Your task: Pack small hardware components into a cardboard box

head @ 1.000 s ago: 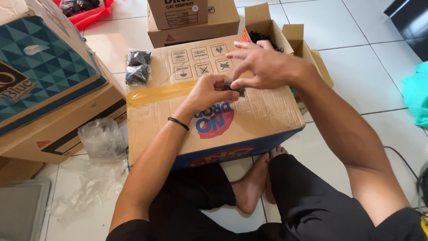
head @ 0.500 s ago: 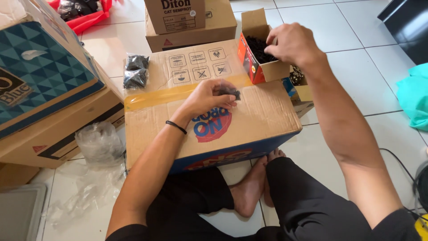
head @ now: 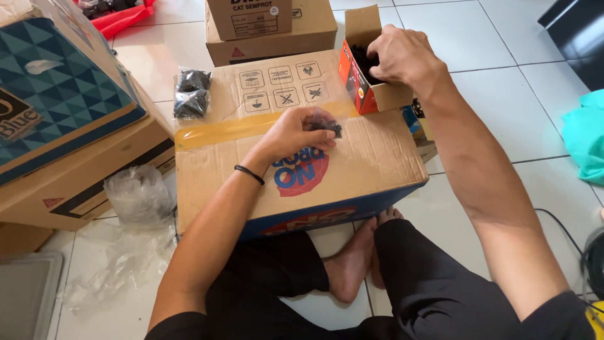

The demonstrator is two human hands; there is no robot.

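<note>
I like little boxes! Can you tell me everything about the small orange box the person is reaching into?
The small box is cardboard, orange with black on its printed side and plain brown elsewhere. Its top flap stands open and upright. It sits at the far right corner of the big taped carton. Dark small pieces fill it. The right hand rests on its open top, fingers dipping inside.

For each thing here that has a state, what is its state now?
Big carton: shut, taped.
Small box: open, flap up, dark parts inside.
Right hand: fingers in the small box.
Left hand: grip shut on small black parts.
Clear bag: lying on the carton, holds black parts.
Loose plastic: crumpled on the floor.
</note>
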